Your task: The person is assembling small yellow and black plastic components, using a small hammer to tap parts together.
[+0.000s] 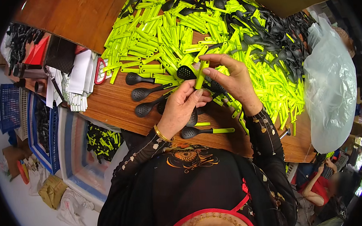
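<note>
A lime-green handle [202, 75] stands tilted between my two hands above the table's near part. My left hand [180, 109] pinches its lower end between thumb and fingers. At the upper end, the thumb and forefinger of my right hand [235, 78] close on it. Whether a black part is joined to its lower end is hidden by my fingers. Beside my left hand lie black slotted spoons with green handles, such as one slotted spoon [142, 94] to the left and another slotted spoon [190, 132] nearer me. A black perforated spoon head [184, 73] is just behind the handle.
A big heap of green handles [163, 31] covers the far table [110, 101]; black spoon heads [282, 40] pile at right. A clear plastic bag [330, 83] hangs over the right edge. Papers [81, 71] and red scissors [99, 71] lie left. Another person [318, 189] sits lower right.
</note>
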A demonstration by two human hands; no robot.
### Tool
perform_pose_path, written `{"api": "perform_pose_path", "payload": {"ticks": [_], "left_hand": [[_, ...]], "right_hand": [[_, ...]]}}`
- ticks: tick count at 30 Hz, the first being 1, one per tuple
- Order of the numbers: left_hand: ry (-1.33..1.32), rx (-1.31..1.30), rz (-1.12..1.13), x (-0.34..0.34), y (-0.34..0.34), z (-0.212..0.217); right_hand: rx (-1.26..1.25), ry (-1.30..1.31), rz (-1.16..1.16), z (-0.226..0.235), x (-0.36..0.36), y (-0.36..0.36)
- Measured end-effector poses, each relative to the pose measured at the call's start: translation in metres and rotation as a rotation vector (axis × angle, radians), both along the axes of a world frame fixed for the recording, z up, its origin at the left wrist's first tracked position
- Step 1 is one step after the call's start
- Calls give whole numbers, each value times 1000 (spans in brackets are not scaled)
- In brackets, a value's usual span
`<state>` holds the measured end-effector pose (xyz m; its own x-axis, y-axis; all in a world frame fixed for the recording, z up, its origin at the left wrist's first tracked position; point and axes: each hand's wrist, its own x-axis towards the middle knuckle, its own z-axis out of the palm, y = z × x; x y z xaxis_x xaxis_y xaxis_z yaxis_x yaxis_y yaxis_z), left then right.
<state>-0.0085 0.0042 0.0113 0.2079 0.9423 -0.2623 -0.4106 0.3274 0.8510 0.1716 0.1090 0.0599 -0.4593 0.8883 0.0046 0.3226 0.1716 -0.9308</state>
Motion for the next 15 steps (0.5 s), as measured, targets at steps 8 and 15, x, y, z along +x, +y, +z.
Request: {"api": "perform_pose_path", "payload": {"ticks": [8, 15], "left_hand": [[186, 97, 75, 1, 0, 2], [509, 315, 122, -6, -1, -3]], "right_hand": [[-91, 250, -41, -19, -1, -8], [-349, 548, 0, -31, -6, -31]]}}
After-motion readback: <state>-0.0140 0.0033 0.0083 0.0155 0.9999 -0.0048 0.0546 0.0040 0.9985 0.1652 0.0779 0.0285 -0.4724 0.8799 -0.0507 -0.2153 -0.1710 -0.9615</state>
